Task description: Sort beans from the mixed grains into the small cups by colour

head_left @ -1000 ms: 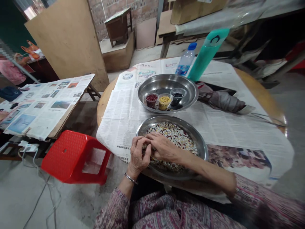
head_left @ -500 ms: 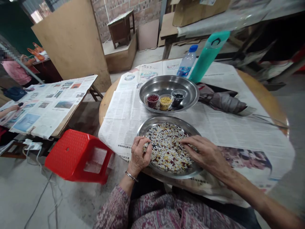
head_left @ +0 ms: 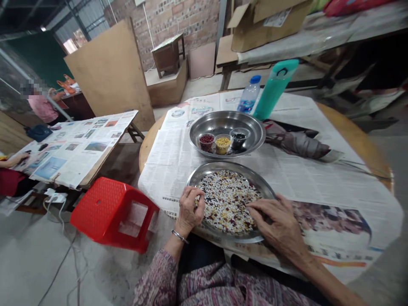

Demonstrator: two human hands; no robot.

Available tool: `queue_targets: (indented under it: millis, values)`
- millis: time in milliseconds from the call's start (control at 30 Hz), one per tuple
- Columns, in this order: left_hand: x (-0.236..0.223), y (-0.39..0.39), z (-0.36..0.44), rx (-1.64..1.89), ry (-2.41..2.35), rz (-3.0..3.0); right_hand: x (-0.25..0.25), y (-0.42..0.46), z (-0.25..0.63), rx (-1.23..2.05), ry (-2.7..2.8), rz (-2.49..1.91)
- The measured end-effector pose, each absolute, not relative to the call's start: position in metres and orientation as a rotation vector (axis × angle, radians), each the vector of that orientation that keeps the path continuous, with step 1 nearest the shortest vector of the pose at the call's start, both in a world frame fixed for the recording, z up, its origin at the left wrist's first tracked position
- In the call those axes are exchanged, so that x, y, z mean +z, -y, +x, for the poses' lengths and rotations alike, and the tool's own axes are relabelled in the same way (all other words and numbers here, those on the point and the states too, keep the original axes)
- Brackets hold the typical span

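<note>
A steel plate (head_left: 204, 173) in front of me is heaped with mixed beans (head_left: 228, 199), white, red, yellow and dark. My left hand (head_left: 188, 209) rests on the plate's left rim, fingers curled in a loose fist; what they hold is hidden. My right hand (head_left: 276, 219) lies on the plate's right edge, fingers stretched out flat over the beans. Behind it, a second steel plate (head_left: 223, 121) carries three small cups: red beans (head_left: 207, 140), yellow beans (head_left: 222, 143), and black beans (head_left: 239, 138).
Newspaper (head_left: 306, 170) covers the round table. A water bottle (head_left: 248, 94), a teal bottle (head_left: 274, 87) and a folded grey umbrella (head_left: 299, 144) lie at the back. A red plastic stool (head_left: 111, 212) stands left. Another person (head_left: 43, 106) sits at a second papered table (head_left: 76, 144).
My right hand left my left hand, crossed the beans to the plate's right edge and opened flat. My left hand stayed curled at the left rim. The camera tilted up.
</note>
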State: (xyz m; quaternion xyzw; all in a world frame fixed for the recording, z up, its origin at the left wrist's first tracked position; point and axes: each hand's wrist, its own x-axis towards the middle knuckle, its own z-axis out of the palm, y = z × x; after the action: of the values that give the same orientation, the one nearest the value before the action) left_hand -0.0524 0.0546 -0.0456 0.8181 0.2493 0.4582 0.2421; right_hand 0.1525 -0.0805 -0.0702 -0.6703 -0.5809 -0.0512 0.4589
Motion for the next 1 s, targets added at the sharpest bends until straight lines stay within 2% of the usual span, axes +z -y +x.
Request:
queue_targets:
  millis: [267,1000]
  values:
    - [-0.048,-0.054,-0.051,1.270,-0.674,2.188,-0.072,0.086,0.151,0.015,1.334,-1.568]
    - [-0.047,-0.052,-0.051,1.269,-0.675,2.225,-0.083,0.084,0.155,-0.088,1.399,-1.581]
